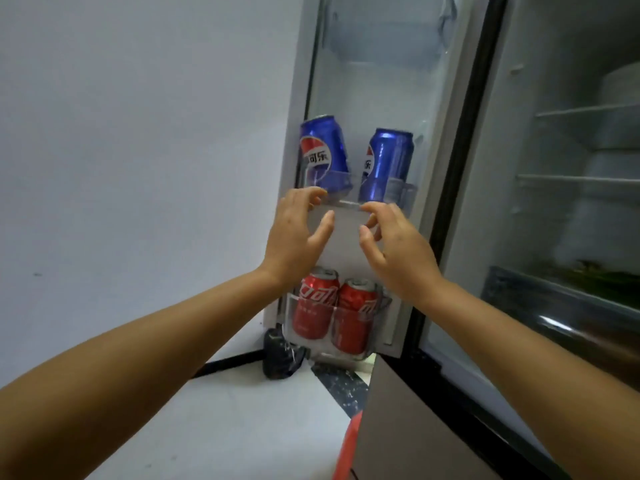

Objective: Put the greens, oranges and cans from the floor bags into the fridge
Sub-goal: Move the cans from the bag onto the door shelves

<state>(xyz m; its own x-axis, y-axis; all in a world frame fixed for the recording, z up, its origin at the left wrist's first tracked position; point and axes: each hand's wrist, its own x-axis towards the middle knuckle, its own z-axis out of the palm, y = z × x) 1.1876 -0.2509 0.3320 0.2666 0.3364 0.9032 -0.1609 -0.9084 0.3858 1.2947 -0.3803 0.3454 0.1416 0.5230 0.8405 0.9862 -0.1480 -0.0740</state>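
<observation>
Both hands are raised in front of the open fridge door [377, 81], fingers loosely spread and holding nothing: the left hand [298, 233] has its fingertips at the front lip of the middle door shelf [346, 202], just below the left blue Pepsi can [323, 152], and the right hand [394, 247] sits just beside it under the right blue Pepsi can [389, 161]. Both blue cans stand upright in that clear plastic shelf, the left one tilted slightly outward. In the bottom door shelf [377, 303] two red Coca-Cola cans [332, 306] stand side by side, touching. Some greens [602, 275] show dimly in the crisper drawer of the fridge body at right. The cans look like full, smooth aluminium cylinders, so moderately heavy, rigid and probably slick, more so once cold; wrapping the fingers around the middle of the wall is the surest hold, since the rims give little purchase. The transparent shelf walls are shallow, so a can nudged near its top could tip. A dark bag [280, 355] lies on the floor against the wall, and a red bag's edge [348, 445] shows near the lower door.
</observation>
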